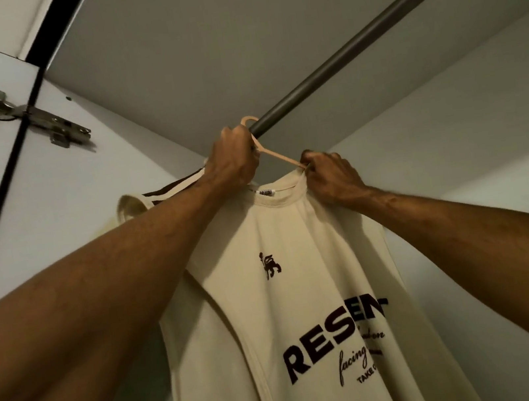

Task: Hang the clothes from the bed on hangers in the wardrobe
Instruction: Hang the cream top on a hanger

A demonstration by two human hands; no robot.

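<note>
Wardrobe [454,135]: grey rail [367,24] runs under top panel. Cream T-shirt [289,300] hangs just below rail. Hands apart: left hand [236,159] grips neck of pink hanger [278,156]; right hand [332,179] pinches collar at hanger arm. Hook [248,120] at rail, seating unclear. Risk: letting go before hook seats drops shirt; collar tug slides shoulder off arm.

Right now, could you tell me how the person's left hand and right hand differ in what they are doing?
The left hand grips the hanger at its neck, just under the hook; the right hand pinches the cream shirt at its collar, by the hanger's arm. The left hand sits higher, against the rail; the right hand is lower. Both are raised and gripping.
</note>
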